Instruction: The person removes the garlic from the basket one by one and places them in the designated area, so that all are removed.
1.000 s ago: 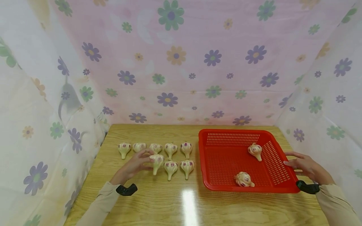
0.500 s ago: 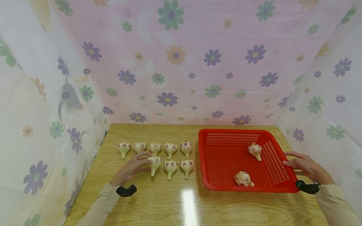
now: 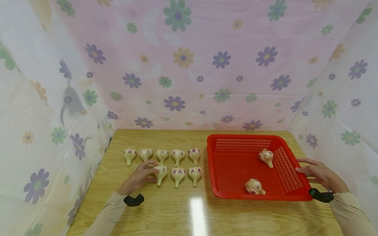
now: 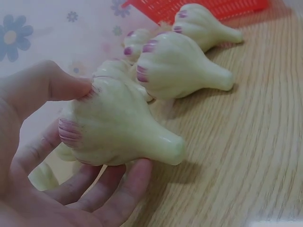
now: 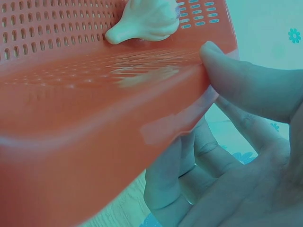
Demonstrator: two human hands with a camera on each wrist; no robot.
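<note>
My left hand (image 3: 139, 177) pinches a garlic bulb (image 3: 160, 173) between thumb and fingers, at the left end of the front row. In the left wrist view, this pale bulb (image 4: 118, 125) has purple patches and its stem points right; whether it touches the table is hard to tell. Two more garlic bulbs continue the row, a middle one (image 3: 178, 176) and a right one (image 3: 195, 175). My right hand (image 3: 323, 176) grips the right rim of a red basket (image 3: 248, 197), thumb on top, fingers below. Inside lie two garlic bulbs, one farther back (image 3: 266, 158), one nearer (image 3: 254, 186).
Behind the front row runs a back row of several garlic bulbs (image 3: 178, 155). Everything stands on a wood-grain table (image 3: 153, 213). Flowered cloth (image 3: 189, 65) encloses the back and both sides.
My left hand has moved the garlic bulb left, then slightly nearer, lining it up beside the front-row bulbs. The right hand and the basket stay in place.
</note>
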